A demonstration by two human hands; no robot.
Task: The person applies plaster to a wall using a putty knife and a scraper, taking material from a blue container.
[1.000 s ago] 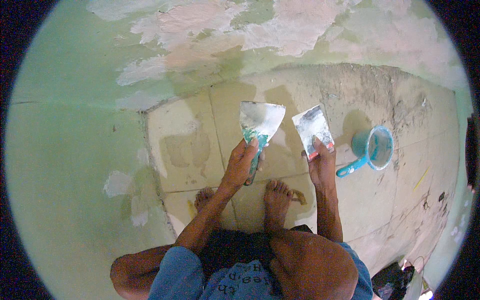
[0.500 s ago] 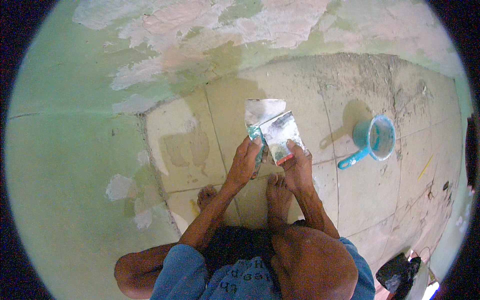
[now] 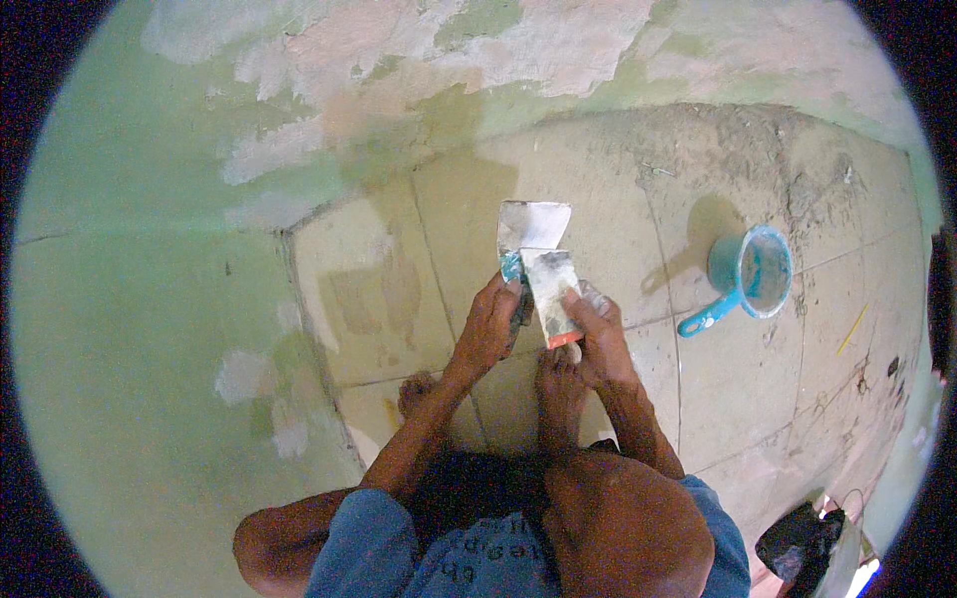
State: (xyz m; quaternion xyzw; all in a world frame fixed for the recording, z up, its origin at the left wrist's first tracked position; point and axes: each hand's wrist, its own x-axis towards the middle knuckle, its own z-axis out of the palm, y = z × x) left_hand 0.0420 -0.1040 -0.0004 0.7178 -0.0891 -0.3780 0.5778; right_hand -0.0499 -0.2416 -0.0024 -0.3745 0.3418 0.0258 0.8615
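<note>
my left fingers [image 3: 512, 285] clasp the scraper [image 3: 535, 225] by its handle [image 3: 511, 265], my right fingers [image 3: 575, 302] pinch the flat blade [image 3: 551, 282] (likely light, stiff, best held near its red end).

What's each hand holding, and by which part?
Left hand: putty knife, by its handle. Right hand: flat scraper, by its lower right side, thumb on its face.

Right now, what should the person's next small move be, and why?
Probably draw the red-edged plate in the right hand lightly across the scraper in the left hand, to gather residue: in this view the plate's top overlaps the scraper's blade, and the plate carries grey and whitish smears.
</note>
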